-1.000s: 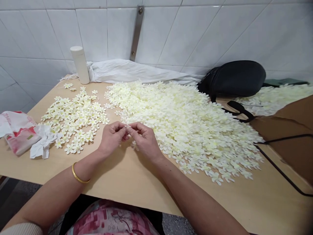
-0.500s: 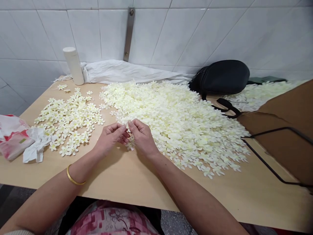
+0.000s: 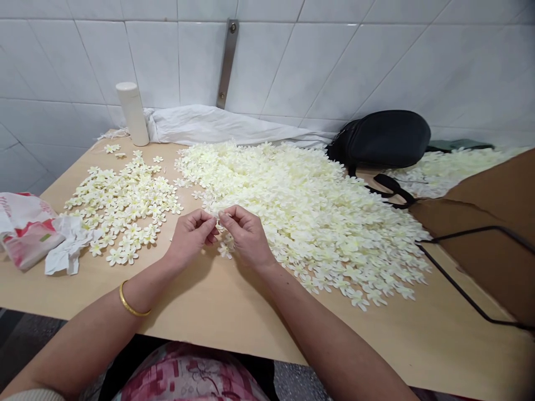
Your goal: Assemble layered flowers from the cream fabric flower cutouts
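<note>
My left hand point(image 3: 193, 233) and my right hand point(image 3: 246, 236) meet at the fingertips over the table, at the near edge of a large heap of cream artificial flowers point(image 3: 292, 206). Both are closed in a pinch, thumb against forefinger. Whatever lies between the fingertips is mostly hidden; only a tiny pale bit shows. Just below, beside the right fingers, a single flower point(image 3: 225, 249) is visible; I cannot tell whether it is touched. To the left of my left hand is a smaller pile of cream flowers with yellow centres point(image 3: 125, 203).
A white bottle point(image 3: 132, 116) and a white cloth point(image 3: 217, 123) stand and lie along the tiled wall. A black case point(image 3: 384, 139) sits behind the heap. At right is a brown cardboard piece point(image 3: 493, 223) with a black wire frame; at left, a tissue pack point(image 3: 27, 231) and crumpled paper point(image 3: 69, 245).
The view has shifted slightly, so the scene sits a little further right and lower. My left fingers are curled in more; both hands remain together in a pinch.
</note>
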### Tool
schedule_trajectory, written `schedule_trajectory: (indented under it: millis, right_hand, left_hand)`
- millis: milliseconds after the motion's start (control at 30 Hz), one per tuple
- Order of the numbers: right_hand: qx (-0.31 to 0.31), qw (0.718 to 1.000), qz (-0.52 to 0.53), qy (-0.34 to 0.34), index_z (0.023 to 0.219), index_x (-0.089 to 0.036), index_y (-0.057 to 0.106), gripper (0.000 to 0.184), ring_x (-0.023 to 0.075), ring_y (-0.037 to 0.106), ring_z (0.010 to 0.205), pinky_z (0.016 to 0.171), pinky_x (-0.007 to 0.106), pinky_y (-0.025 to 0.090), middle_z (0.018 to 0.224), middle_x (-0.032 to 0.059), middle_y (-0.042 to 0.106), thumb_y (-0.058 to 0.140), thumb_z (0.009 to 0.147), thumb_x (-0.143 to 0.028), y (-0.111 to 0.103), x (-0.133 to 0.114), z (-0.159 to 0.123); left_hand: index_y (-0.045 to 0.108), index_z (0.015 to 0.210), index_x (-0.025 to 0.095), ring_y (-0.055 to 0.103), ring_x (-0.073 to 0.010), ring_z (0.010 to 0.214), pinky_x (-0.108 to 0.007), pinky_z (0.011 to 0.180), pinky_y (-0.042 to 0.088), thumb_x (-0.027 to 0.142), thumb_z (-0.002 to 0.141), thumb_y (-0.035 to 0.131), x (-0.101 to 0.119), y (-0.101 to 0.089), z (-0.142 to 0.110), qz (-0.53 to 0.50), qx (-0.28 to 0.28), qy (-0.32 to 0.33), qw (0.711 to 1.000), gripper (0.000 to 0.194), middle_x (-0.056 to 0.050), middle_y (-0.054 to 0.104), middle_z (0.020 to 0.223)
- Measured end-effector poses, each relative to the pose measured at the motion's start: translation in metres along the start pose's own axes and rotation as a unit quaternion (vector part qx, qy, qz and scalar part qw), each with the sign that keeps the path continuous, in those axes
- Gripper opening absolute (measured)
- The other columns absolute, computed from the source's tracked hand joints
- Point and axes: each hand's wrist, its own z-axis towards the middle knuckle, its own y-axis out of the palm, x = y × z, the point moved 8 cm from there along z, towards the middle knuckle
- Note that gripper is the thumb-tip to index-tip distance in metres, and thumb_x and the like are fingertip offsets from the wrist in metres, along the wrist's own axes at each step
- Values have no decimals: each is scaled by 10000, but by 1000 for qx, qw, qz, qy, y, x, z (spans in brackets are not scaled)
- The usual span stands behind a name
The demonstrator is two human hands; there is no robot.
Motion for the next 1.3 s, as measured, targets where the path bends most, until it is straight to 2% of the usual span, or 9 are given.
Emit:
schedule_trajectory:
  millis: [133, 233, 367, 533, 667, 767, 1033, 1167, 1300]
  right_hand:
    - [16, 999, -28, -1, 617, -188, 463, 250, 92, 389, 559, 547, 238, 336, 578, -47, 429, 551, 770, -365, -4, -1, 1]
    - [2, 999, -47, 0, 617, -190, 459, 275, 95, 410, 554, 536, 236, 342, 575, -44, 449, 527, 787, -395, -3, -2, 0]
    - [-5, 995, -100, -4, 585, -194, 419, 333, 87, 375, 523, 519, 234, 319, 539, -54, 402, 491, 812, -427, -2, -5, 0]
    - [-4, 995, -98, 3, 555, -192, 393, 394, 85, 367, 527, 523, 237, 312, 539, -52, 378, 464, 826, -470, 0, -4, -1]
    - [-20, 999, -45, 11, 612, -183, 461, 319, 88, 382, 564, 548, 236, 324, 593, -44, 426, 534, 791, -436, 3, 0, -1]
    - [-24, 999, -31, 13, 640, -183, 491, 256, 92, 393, 576, 552, 237, 328, 614, -41, 450, 567, 761, -396, 1, 4, 0]
    - [-4, 999, -46, 12, 570, -199, 387, 370, 78, 283, 498, 481, 232, 253, 520, -69, 319, 537, 784, -460, -3, 3, 2]
    - [-1, 998, -61, 5, 533, -195, 342, 425, 75, 278, 510, 491, 233, 252, 525, -66, 291, 514, 801, -477, -3, 2, 2]
    - [-16, 996, -82, -6, 535, -192, 367, 410, 76, 292, 508, 484, 233, 250, 518, -65, 309, 534, 785, -470, 0, 1, 2]
  left_hand:
    - [556, 632, 140, 528, -76, 475, -205, 503, 428, 303, 698, 660, -3, 1, -1, -12, -10, -18, 1000, 204, 13, 565, 550]
    - [575, 710, 148, 557, -85, 520, -218, 525, 454, 361, 682, 680, -5, 4, -1, -56, -33, -29, 997, 239, 9, 585, 632]
    - [562, 681, 146, 539, -82, 503, -216, 526, 449, 344, 672, 689, -7, 6, 1, -60, -51, -28, 997, 236, 14, 571, 577]
    - [541, 623, 146, 518, -81, 484, -205, 523, 421, 258, 706, 634, -5, 2, 1, -23, -23, -17, 999, 168, 19, 547, 508]
    - [546, 613, 144, 502, -73, 481, -199, 524, 409, 207, 711, 607, -1, -6, -1, -17, 29, -15, 999, 132, 23, 542, 499]
    - [555, 610, 142, 496, -72, 481, -201, 521, 406, 201, 688, 629, 0, -7, -2, -24, 39, -13, 999, 123, 24, 542, 504]
    - [576, 708, 146, 549, -72, 518, -203, 512, 436, 357, 657, 707, -16, -2, 5, -134, -15, -72, 988, 253, 16, 582, 650]
    - [587, 685, 137, 545, -68, 526, -194, 518, 438, 364, 634, 734, -15, 3, 4, -144, -46, -66, 986, 275, 14, 571, 624]
    - [592, 683, 139, 532, -70, 524, -196, 524, 438, 368, 645, 725, -15, 5, 2, -144, -51, -64, 986, 268, 19, 550, 586]
